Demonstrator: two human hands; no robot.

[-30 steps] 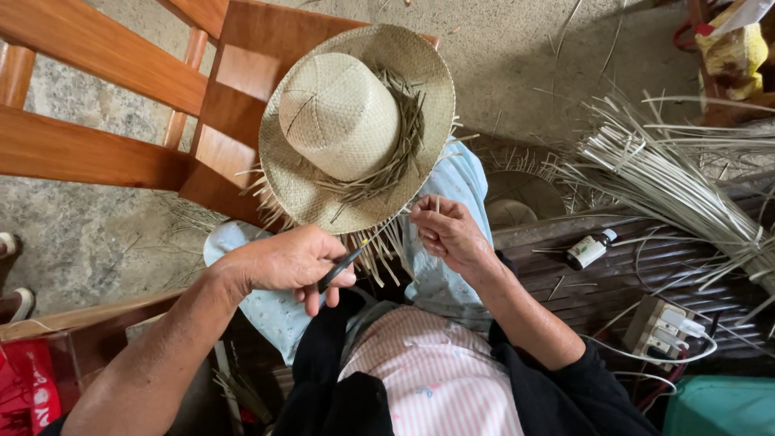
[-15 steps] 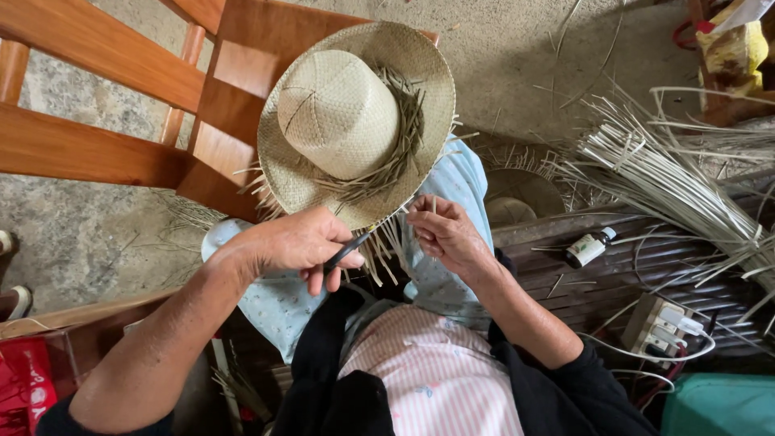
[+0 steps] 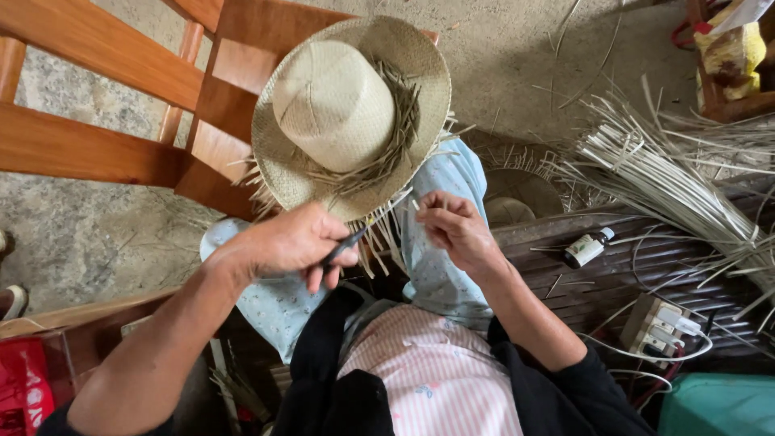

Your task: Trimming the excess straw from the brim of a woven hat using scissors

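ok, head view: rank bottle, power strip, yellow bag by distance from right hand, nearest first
From the right hand:
1. Bottle, lying on the bench just to its right.
2. Power strip, farther right and lower, with white plugs.
3. Yellow bag, top right corner.

1. Small dark bottle (image 3: 587, 248) with a white cap and a pale label, lying on its side on the dark slatted surface at right.
2. Red bag (image 3: 23, 387) with pale print, bottom left corner.
3. Yellow bag (image 3: 731, 50), crumpled, top right corner, partly cut off by the picture edge.
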